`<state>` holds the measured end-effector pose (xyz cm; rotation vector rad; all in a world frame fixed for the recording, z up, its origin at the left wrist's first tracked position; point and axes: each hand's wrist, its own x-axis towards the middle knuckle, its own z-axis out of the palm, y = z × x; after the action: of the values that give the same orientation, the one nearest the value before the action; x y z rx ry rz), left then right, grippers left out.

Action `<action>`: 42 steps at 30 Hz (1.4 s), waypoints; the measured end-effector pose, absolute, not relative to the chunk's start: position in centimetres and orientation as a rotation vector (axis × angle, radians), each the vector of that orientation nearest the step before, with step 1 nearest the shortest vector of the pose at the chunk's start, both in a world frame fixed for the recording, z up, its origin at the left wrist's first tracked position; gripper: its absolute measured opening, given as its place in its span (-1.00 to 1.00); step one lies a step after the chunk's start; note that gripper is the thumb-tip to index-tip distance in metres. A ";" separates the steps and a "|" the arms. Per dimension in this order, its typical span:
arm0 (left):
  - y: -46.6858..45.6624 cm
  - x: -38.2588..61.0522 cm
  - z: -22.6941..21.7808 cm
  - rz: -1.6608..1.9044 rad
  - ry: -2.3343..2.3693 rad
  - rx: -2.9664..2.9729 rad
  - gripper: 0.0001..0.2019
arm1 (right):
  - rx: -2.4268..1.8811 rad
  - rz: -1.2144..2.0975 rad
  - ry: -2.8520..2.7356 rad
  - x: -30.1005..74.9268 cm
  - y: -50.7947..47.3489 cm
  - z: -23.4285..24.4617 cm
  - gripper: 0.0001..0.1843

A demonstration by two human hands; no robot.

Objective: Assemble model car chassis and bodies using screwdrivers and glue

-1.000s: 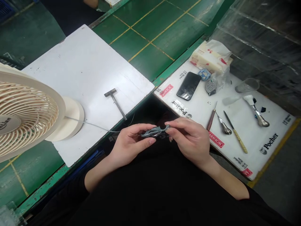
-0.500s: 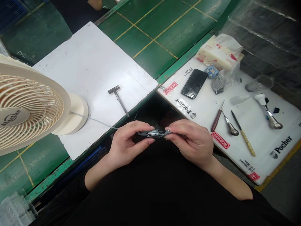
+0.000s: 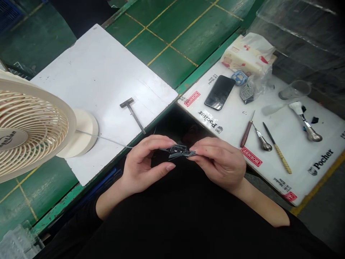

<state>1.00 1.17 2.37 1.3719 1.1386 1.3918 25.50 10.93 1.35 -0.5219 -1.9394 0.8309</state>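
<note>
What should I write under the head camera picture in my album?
Right hand pinching a small dark part beside the left hand, with a fan to the left.

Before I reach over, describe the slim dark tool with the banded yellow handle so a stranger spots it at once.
Find the white board with red and black lettering at the person's right. On it, just right of the silver metal tool with a bulbous handle, lies the slim dark tool. Its yellow handle sets it apart.
</note>
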 end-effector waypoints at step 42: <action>1.4 2.3 2.5 1.095 1.179 0.657 -0.62 | -1.143 1.782 -1.399 24.5 11.7 1.4 -0.61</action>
<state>2.30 1.41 2.49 0.6572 1.1794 1.0950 24.46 11.66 1.39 -1.1426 -1.3994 1.7824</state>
